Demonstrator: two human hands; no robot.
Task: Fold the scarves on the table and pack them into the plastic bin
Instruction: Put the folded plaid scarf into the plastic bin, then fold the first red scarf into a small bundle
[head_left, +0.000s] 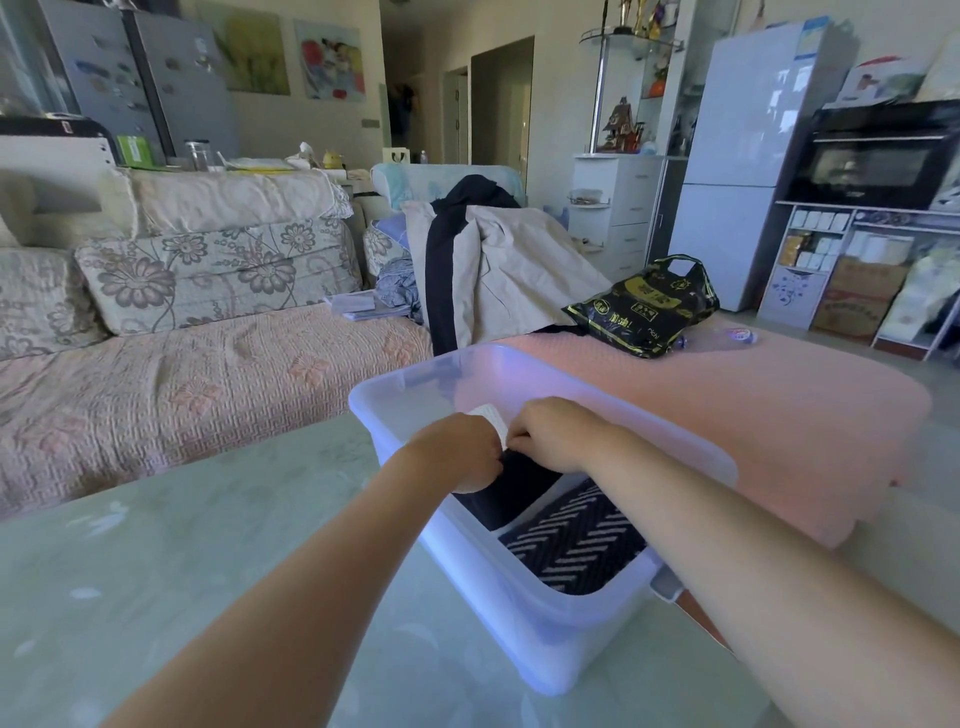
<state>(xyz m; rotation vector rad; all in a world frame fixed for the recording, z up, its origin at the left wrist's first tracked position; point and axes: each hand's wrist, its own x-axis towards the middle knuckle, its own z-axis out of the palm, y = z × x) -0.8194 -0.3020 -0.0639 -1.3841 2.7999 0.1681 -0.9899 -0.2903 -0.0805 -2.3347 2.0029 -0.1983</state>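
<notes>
this was a lived-in home, a living room running into a kitchen corner: a sofa (156, 395) with floral cushions (208, 280) filled the left of the frame, paintings (328, 61) hung at upper left, and a white fridge (748, 130) and black oven (878, 161) stood at upper right.

Hands: two, the left hand (457, 452) and the right hand (550, 434)
Bins: one plastic bin (545, 639)
Scarves seen in the bin: three, namely a white scarf (492, 422), a plain dark scarf (511, 493) and a dark zigzag scarf (576, 540)
Tables: one table (156, 571)
Pink cloths: one pink cloth (727, 405)
Carrier bags: one black carrier bag (639, 312)
Wall pictures: two, a green picture (252, 49) and a colourful picture (330, 62)
White fridges: one white fridge (743, 156)
Ovens: one black oven (883, 156)
</notes>
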